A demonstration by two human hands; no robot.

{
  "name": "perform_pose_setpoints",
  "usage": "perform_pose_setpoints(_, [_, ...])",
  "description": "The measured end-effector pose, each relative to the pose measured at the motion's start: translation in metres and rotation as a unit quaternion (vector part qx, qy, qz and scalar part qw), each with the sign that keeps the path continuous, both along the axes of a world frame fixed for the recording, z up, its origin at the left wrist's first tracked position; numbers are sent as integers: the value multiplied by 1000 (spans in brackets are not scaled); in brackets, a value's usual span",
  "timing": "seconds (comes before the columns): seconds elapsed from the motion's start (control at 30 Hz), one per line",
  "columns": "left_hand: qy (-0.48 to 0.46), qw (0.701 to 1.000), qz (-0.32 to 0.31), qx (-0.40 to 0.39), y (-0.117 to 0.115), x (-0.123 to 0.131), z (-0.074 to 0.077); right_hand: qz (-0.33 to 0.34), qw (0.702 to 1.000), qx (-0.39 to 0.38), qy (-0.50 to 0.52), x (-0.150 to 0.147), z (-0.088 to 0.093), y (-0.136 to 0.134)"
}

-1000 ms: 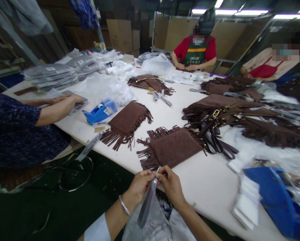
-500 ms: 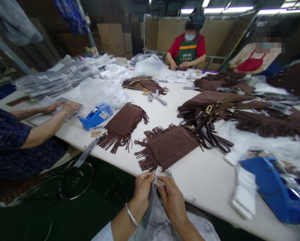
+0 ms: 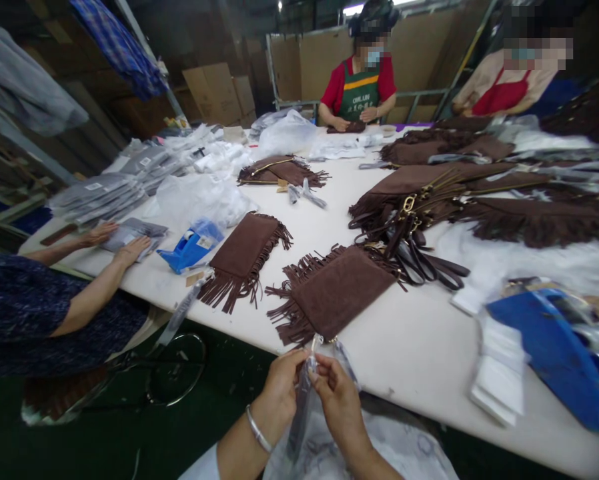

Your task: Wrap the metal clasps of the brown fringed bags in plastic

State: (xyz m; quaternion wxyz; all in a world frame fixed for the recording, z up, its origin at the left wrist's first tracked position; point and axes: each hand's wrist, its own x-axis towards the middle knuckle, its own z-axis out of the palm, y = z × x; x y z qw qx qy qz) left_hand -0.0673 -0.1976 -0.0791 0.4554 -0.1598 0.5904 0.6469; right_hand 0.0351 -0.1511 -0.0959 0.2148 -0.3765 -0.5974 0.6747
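At the table's front edge, my left hand and my right hand pinch the top of a plastic-wrapped strap that hangs down between them. The strap's upper end meets a metal clasp at the near corner of a brown fringed pouch, which lies flat. A silver bangle is on my left wrist. Left of that pouch lies a second brown fringed pouch, with its own wrapped strap over the table edge.
A blue tape dispenser stands left, near a co-worker's hands on a bagged item. Brown bags with chains are piled right. A blue bin and white cards are at near right. Two people are across the table.
The view has shifted slightly. My fingers have closed nearer together on the strap's top. The co-worker's hands at left have spread apart over the bagged item.
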Motion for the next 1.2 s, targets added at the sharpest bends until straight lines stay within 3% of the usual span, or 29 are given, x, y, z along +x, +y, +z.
perform_pose_setpoints(0.13, [-104,989,-78,-77,0,-8,8,-13,994,-102,39,3,-9,3])
perform_pose_setpoints(0.37, [-153,976,-123,-90,0,-17,11,-29,977,-195,82,6,-6,10])
perform_pose_setpoints(0.57, [-191,976,-102,-27,-4,-11,1,-7,969,-218,116,10,-6,12])
perform_pose_setpoints(0.87, [-234,968,-87,31,1,-4,23,11,958,-258,128,10,-2,14])
perform_pose_setpoints(1.2, [-227,971,-60,40,-4,-7,15,13,964,-240,116,10,-1,12])
